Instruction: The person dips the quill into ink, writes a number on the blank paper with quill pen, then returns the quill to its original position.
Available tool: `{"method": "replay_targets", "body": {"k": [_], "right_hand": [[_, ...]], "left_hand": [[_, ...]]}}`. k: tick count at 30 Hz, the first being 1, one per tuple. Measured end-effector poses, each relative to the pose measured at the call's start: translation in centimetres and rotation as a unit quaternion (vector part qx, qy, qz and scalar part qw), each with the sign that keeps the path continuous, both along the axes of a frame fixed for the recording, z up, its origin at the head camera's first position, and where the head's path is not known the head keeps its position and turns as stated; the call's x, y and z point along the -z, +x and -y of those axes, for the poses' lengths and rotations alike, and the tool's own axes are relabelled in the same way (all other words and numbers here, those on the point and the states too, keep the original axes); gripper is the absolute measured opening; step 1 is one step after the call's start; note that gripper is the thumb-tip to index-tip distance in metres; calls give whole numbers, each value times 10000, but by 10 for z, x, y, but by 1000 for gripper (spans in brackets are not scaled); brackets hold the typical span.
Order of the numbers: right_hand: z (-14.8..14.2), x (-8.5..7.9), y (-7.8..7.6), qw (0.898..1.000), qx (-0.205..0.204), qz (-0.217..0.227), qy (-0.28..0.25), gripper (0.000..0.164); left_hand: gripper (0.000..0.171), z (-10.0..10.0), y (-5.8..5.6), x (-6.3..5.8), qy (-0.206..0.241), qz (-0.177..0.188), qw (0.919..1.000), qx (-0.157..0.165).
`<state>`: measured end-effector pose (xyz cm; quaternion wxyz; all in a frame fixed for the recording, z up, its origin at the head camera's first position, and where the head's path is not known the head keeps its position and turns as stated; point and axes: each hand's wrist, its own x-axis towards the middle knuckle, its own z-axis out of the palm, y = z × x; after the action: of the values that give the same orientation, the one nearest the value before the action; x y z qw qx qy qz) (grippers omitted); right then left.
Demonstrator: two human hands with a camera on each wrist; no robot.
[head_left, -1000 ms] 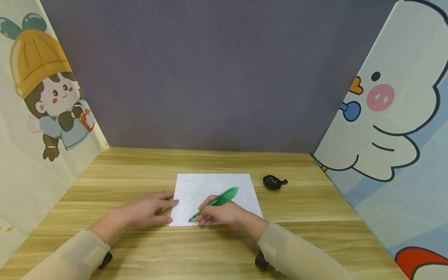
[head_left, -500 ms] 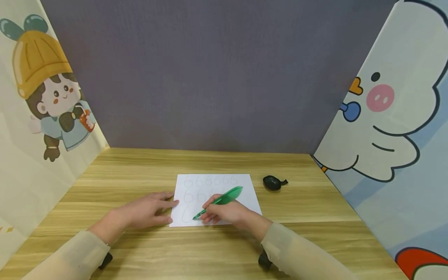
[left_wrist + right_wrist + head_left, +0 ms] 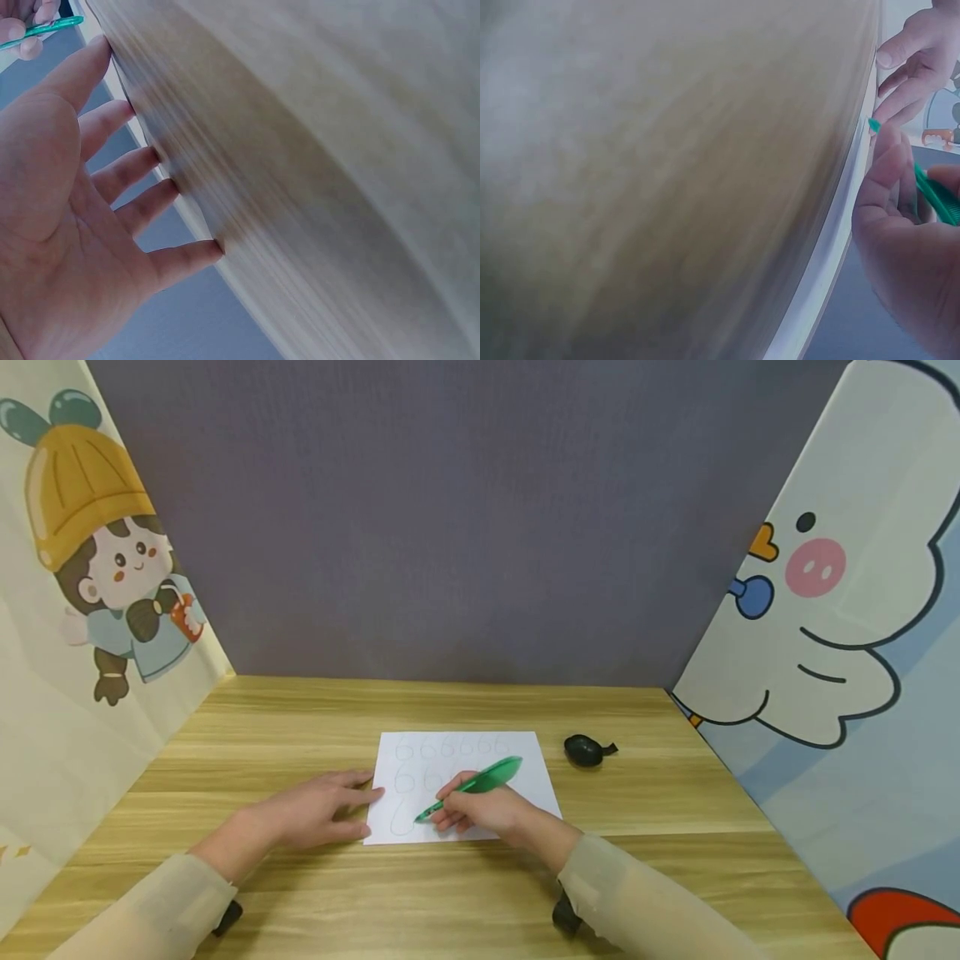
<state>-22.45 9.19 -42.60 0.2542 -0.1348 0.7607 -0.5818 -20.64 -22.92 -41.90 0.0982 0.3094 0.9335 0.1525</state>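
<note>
A right hand (image 3: 480, 810) pinches a green leaf-shaped pen (image 3: 491, 775) over a white sheet of paper (image 3: 531, 768), and a left hand (image 3: 322, 810) rests at its side.
We see the pen tilted, its tip down at the lower left part of the sheet, at the end of a large curved line; whether the tip touches, we cannot tell surely. The right fingers and thumb are curled round the pen. The left fingers are spread and grasp nothing; some fingertips touch the left edge of the sheet. Above the curve we can read rows of the figure 6, partly covered by the right hand. The sheet lies flat on the wood-patterned table (image 3: 300, 718), and a small black object (image 3: 583, 751) lies near its right edge.
</note>
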Motion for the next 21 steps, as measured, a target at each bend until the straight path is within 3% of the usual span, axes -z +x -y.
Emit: {"method": "replay_targets", "body": {"k": [21], "right_hand": [[15, 4, -10, 9998, 189, 13, -12, 20]], "left_hand": [[68, -1, 1, -2, -6, -59, 10000, 36]]}}
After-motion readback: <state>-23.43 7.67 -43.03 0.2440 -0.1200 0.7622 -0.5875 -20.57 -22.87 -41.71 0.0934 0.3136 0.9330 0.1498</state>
